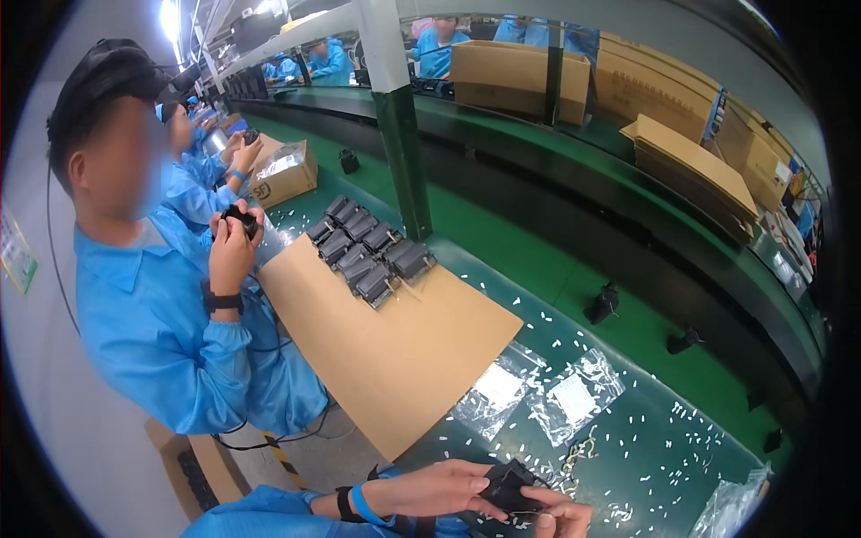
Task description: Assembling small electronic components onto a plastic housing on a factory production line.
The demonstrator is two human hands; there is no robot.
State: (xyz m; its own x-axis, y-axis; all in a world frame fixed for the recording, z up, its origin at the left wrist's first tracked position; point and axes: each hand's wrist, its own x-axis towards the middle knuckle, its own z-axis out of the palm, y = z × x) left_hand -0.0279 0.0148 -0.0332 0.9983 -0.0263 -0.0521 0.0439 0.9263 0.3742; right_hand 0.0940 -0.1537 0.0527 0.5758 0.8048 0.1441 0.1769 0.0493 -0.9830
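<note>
Black unit [513, 485], seemingly unfinished, sits in left hand [441, 487] and right hand [565, 516], fingers [479, 485] closed on it, similar units [363, 244] grouped farther left.

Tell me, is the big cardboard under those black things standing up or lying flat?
Lying flat: the cardboard sheet shows its broad face, with black parts resting on it.

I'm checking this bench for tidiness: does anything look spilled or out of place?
Yes: white pieces are strewn across the green tabletop, around the plastic bags and near the right hand. Their random scatter looks odd, perhaps spilled, against the black units grouped on the cardboard sheet.
</note>
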